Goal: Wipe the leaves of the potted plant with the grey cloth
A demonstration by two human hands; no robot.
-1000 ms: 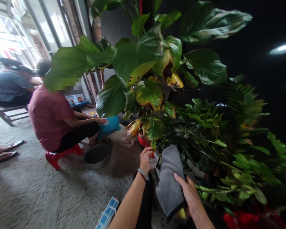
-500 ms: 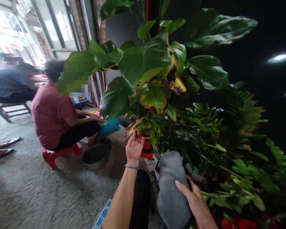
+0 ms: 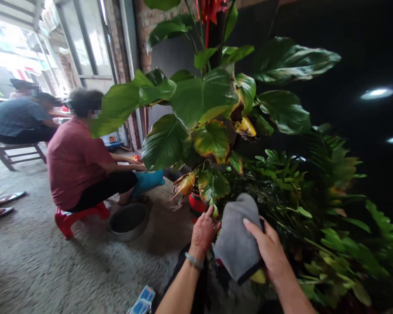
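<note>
My right hand (image 3: pixel 268 248) holds a grey cloth (image 3: pixel 237 237) draped over its fingers, low in the middle of the view. My left hand (image 3: pixel 203 231), a bracelet on its wrist, reaches up beside the cloth, and its fingers touch a drooping green leaf (image 3: pixel 212 187) of the big potted plant (image 3: pixel 203 113). Whether those fingers pinch the leaf is unclear. The plant stands in a red pot (image 3: pixel 196 203) and has large green leaves, some yellowed and browned. Dense smaller foliage (image 3: pixel 301 205) spreads to the right.
A person in a red shirt (image 3: pixel 75 161) squats on a red stool (image 3: pixel 68 218) at the left, hands on a blue pot (image 3: pixel 149 179). A metal basin (image 3: pixel 129 220) sits on the rough floor. Another person (image 3: pixel 16 120) sits on a bench further back.
My left hand dropped from a yellowed leaf higher up to a lower green leaf beside the cloth. My right hand raised the cloth towards the plant. The view tilted up slightly.
</note>
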